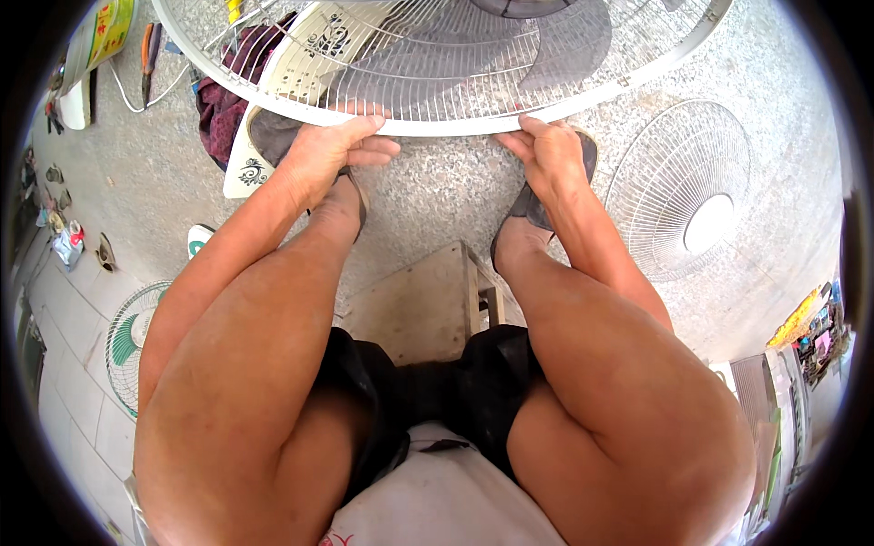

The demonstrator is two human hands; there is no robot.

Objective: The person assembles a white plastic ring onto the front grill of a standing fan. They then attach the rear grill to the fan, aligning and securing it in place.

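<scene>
Head view: we grip the white rim of the fan guard [437, 64], our left hand [332, 150] and right hand [546, 155] both closed on its near edge, above the floor [446, 187]. Another guard [678, 187] lies right.

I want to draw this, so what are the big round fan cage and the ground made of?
The fan cage both hands press on, left hand and right hand, looks like thin metal wire, coated white or silvery, with a smooth pale rim that could be plastic or metal. The floor looks like speckled grey stone or terrazzo, matte and grainy.
</scene>
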